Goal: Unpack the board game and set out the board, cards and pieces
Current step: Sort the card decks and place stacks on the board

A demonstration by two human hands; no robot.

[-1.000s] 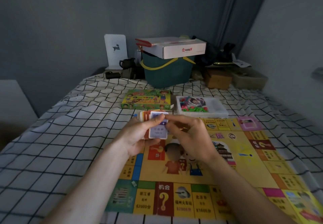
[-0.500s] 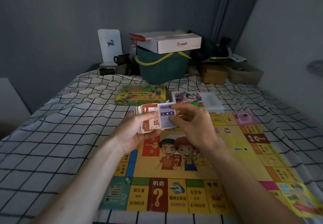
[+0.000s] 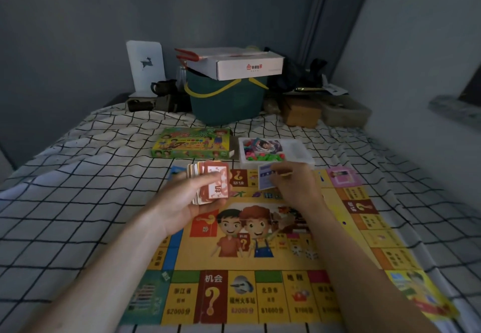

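The left hand (image 3: 187,200) has its grip clamped on a thick stack of cards (image 3: 212,185), red-faced, long axis upright. The right hand (image 3: 294,184) pinches one blue card (image 3: 265,180) beside it. Both hover over the board's (image 3: 234,293) far edge, flat on the checked bed (image 3: 65,202).

Both forearms are bare to the frame's lower edge (no sleeve, watch or ring shows).
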